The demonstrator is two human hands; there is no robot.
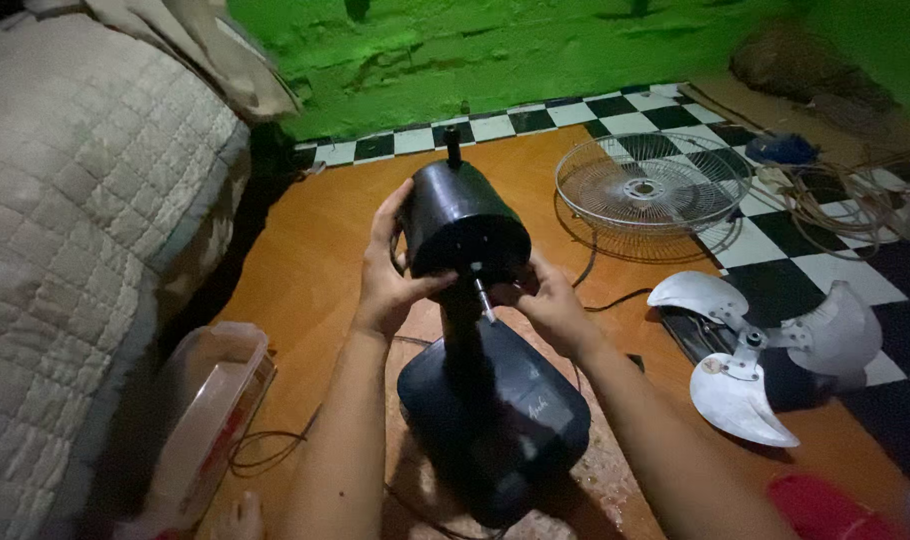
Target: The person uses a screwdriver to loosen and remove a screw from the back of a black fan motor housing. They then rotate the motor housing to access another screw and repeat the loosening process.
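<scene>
Both your hands are clamped on the motor (463, 222): left hand (388, 275), right hand (547, 305). Blade (750, 355) and grille (653, 185) already off, lying past your right hand.

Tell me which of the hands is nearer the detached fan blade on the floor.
Right. The right hand is at the motor housing's near side, toward the fan blade. The left hand grips the housing's far side, away from the blade.

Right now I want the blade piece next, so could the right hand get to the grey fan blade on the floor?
Probably yes. The right hand is at the black fan motor housing, and the fan blade lies off to its right on the floor with nothing visible between them. The hand would have to leave the housing first.
</scene>
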